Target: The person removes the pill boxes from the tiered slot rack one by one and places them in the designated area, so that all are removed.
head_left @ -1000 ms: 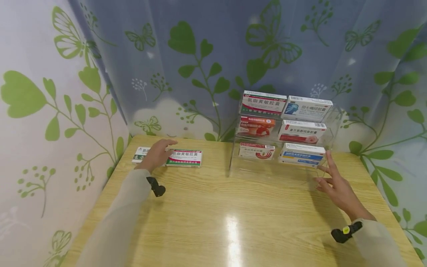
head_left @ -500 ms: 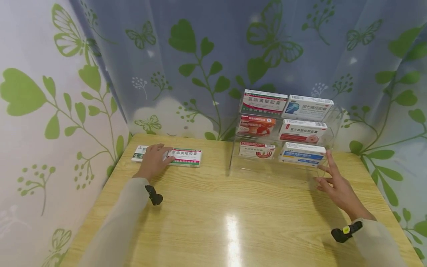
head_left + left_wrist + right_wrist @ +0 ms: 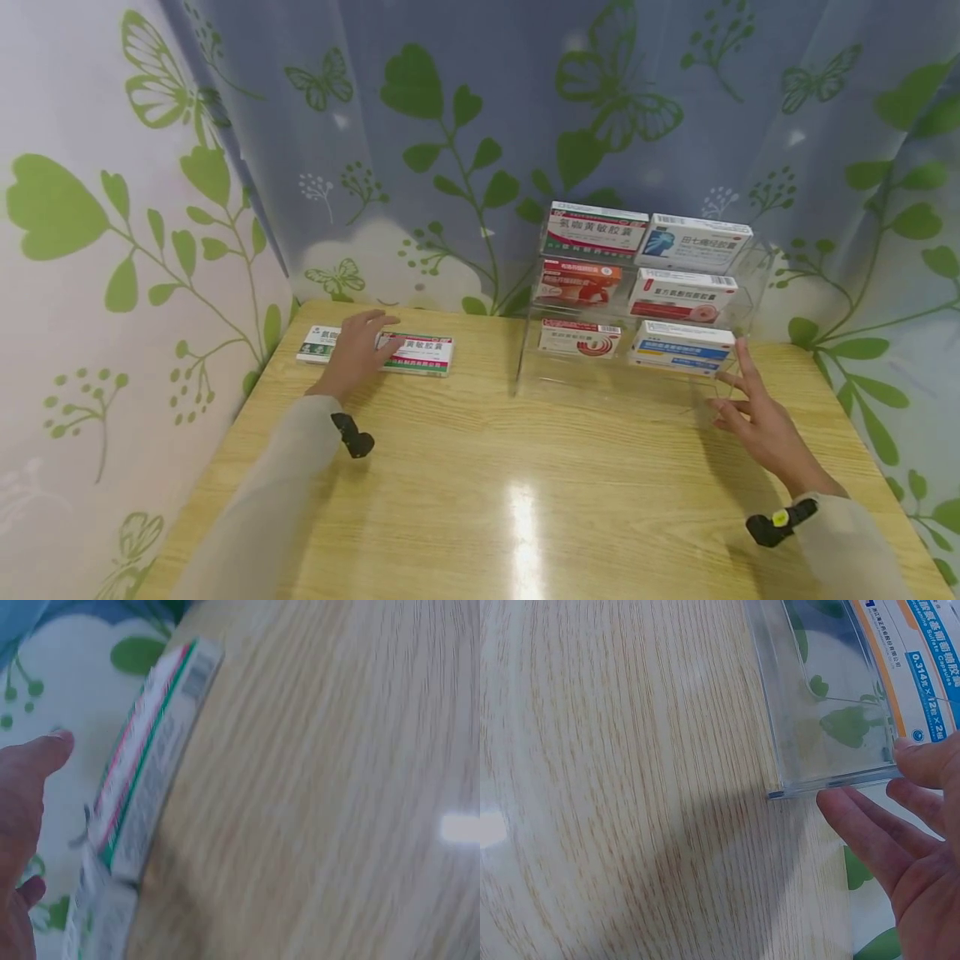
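Two flat medicine boxes lie end to end at the table's back left: one white and green [image 3: 318,340], the other white, pink and green [image 3: 429,353]. Over their junction is my left hand [image 3: 352,354], fingers extended and part of both boxes hidden beneath it. In the left wrist view the fingers [image 3: 30,761] appear beside the boxes with nothing held. My right hand [image 3: 761,421] touches the right side of a clear display rack [image 3: 555,387], fingers spread. Its thumb [image 3: 930,761] is by the corner of a white and blue capsule box [image 3: 681,347] on the lowest tier.
The rack also bears a pink and green box [image 3: 596,232], a white box with a blue head [image 3: 693,244], an orange box [image 3: 576,283] and red and white boxes [image 3: 682,296]. A patterned curtain [image 3: 450,167] hangs behind the wooden table [image 3: 465,483].
My left hand came down over the boxes' junction, then shifted slightly up and right with its fingers extended. The boxes stay in place. My right hand remains against the rack.
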`<action>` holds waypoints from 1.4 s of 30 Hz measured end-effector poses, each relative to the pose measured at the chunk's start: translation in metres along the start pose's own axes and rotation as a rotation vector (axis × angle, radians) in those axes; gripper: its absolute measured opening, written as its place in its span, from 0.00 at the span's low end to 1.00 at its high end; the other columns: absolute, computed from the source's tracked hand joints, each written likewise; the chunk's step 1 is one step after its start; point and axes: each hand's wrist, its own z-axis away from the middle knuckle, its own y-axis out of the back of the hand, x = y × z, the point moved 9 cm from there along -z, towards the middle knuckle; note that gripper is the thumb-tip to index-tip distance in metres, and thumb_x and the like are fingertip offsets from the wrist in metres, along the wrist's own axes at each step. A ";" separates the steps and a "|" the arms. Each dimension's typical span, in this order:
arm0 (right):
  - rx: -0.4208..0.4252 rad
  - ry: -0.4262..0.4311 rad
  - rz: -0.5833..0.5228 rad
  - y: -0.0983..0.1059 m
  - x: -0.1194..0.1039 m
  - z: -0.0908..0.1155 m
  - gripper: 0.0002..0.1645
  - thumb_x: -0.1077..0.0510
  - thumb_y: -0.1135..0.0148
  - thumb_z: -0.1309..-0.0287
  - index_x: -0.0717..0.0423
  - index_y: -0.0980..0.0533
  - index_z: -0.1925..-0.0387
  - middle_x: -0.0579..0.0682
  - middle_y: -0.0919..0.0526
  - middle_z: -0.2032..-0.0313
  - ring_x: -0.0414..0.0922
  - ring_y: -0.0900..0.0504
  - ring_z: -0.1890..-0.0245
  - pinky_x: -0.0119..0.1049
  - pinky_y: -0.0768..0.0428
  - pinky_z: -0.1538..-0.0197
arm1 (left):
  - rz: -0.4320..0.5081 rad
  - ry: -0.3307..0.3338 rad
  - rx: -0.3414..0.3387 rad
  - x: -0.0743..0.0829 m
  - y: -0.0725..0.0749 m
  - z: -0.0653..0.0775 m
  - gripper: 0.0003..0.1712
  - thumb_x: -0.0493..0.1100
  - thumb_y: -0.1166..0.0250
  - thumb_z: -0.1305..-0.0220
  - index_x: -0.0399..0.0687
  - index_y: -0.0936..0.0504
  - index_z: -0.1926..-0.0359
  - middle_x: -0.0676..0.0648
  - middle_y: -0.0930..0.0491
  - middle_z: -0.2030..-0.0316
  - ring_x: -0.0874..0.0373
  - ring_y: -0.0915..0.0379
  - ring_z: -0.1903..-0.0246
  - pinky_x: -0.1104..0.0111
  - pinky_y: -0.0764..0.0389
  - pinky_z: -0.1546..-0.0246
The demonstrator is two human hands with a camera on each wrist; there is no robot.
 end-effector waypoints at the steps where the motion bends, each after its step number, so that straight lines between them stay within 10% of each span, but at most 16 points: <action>1: 0.002 -0.003 0.006 0.000 0.000 0.000 0.60 0.70 0.46 0.19 0.39 0.75 0.12 0.87 0.37 0.28 0.15 0.24 0.52 0.27 0.10 0.59 | 0.034 -0.014 0.007 0.009 0.000 -0.003 0.27 0.51 0.36 0.18 0.40 0.22 0.28 0.32 0.32 0.22 0.30 0.44 0.21 0.32 0.41 0.21; 17: -0.001 -0.014 0.008 0.000 0.003 0.001 0.60 0.70 0.46 0.19 0.38 0.76 0.12 0.87 0.37 0.28 0.15 0.24 0.53 0.25 0.11 0.59 | 0.187 -0.325 0.022 0.182 -0.008 -0.028 0.26 0.43 0.32 0.21 0.44 0.22 0.27 0.44 0.19 0.32 0.47 0.23 0.34 0.54 0.16 0.35; 22: -0.006 -0.038 0.044 0.000 0.004 0.000 0.61 0.69 0.45 0.19 0.38 0.77 0.12 0.86 0.36 0.28 0.47 0.08 0.50 0.27 0.11 0.59 | 0.198 -0.431 0.024 0.222 -0.013 -0.028 0.23 0.41 0.33 0.21 0.43 0.20 0.30 0.43 0.18 0.35 0.48 0.20 0.37 0.57 0.14 0.38; 25: -0.007 -0.053 0.054 -0.001 0.005 0.000 0.62 0.69 0.44 0.19 0.37 0.77 0.13 0.85 0.36 0.27 0.64 0.10 0.48 0.28 0.10 0.59 | 0.207 -0.449 -0.026 0.239 -0.022 -0.028 0.21 0.40 0.34 0.20 0.44 0.20 0.30 0.45 0.18 0.35 0.49 0.19 0.37 0.60 0.14 0.37; 32: -0.003 -0.035 0.015 0.000 0.004 0.000 0.63 0.70 0.44 0.20 0.36 0.76 0.12 0.86 0.36 0.28 0.22 0.18 0.52 0.26 0.11 0.58 | 0.058 -0.436 -0.136 0.258 -0.051 -0.031 0.24 0.44 0.36 0.18 0.52 0.22 0.26 0.48 0.24 0.25 0.52 0.26 0.26 0.60 0.25 0.23; 42: -0.003 0.001 -0.015 0.001 0.002 0.001 0.61 0.70 0.45 0.20 0.39 0.75 0.12 0.87 0.37 0.28 0.15 0.23 0.52 0.26 0.11 0.59 | -0.127 -0.492 -0.056 0.269 -0.068 -0.028 0.21 0.36 0.35 0.21 0.52 0.18 0.31 0.50 0.16 0.34 0.53 0.23 0.32 0.62 0.21 0.28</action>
